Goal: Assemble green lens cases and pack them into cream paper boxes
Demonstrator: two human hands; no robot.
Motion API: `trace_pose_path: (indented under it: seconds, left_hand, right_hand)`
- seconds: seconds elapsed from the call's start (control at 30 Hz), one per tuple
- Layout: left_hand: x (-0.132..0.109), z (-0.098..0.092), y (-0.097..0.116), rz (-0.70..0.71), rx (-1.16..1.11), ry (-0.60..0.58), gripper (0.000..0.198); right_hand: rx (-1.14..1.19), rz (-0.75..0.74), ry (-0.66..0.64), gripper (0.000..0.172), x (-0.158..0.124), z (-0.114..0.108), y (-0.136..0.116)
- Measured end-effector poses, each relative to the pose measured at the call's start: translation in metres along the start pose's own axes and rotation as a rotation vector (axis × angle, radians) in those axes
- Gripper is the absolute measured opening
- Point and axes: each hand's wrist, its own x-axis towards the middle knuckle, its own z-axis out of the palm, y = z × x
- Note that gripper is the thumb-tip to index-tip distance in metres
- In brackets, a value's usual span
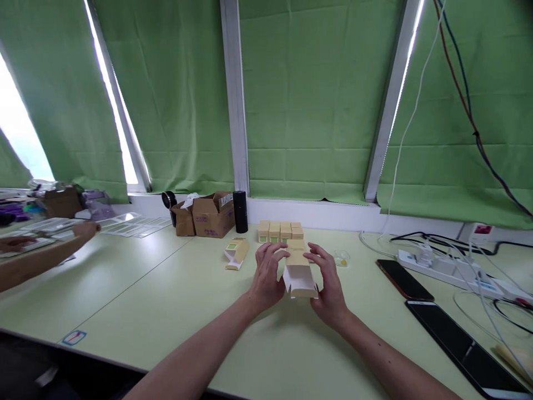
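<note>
Between my two hands is a small tan cardboard box [296, 256], its near end open with white inner flaps showing. My left hand [267, 276] grips its left side, fingers over the top edge and thumb low down. On the opposite side my right hand [328, 283] holds it with bent fingers and thumb. Another open small box [236, 253] lies on the table to the left of my left hand. Just beyond my hands stands a row of several closed small boxes [275, 230] with green-edged labels. The inside of the held box is mostly hidden.
Brown cartons [212, 215] and a black cylinder [240, 211] stand at the back. A clear small item [342, 259] lies right of my hands. Farther right are a phone [405, 279], a larger dark device [466, 347] and a power strip [449, 269]. Another person's arms [45, 255] reach in from the left.
</note>
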Motion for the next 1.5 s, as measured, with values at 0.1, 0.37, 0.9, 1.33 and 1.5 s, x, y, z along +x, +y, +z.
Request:
trace_pose_path:
  seconds: [0.1, 0.37, 0.9, 1.33, 1.5]
  left_hand:
    - [0.002, -0.002, 0.001, 0.024, 0.029, 0.054, 0.049]
    - [0.002, -0.004, 0.003, 0.026, 0.049, 0.086, 0.038]
    - [-0.011, 0.009, -0.01, -0.582, -0.452, 0.03, 0.055]
    - [-0.005, 0.009, -0.013, -0.81, -0.798, -0.075, 0.063]
    - [-0.003, 0.009, -0.012, -0.829, -0.834, -0.097, 0.062]
  right_hand:
    - [-0.022, 0.037, 0.042, 0.055, -0.001, 0.001, 0.004]
    - [-0.081, 0.187, 0.056, 0.049, -0.005, 0.004, 0.015]
    - [-0.077, 0.187, 0.067, 0.044, -0.005, 0.003, 0.019]
    - [0.035, 0.127, 0.01, 0.046, -0.003, 0.002, 0.01]
    - [0.099, 0.12, -0.04, 0.053, -0.005, 0.004, 0.011]
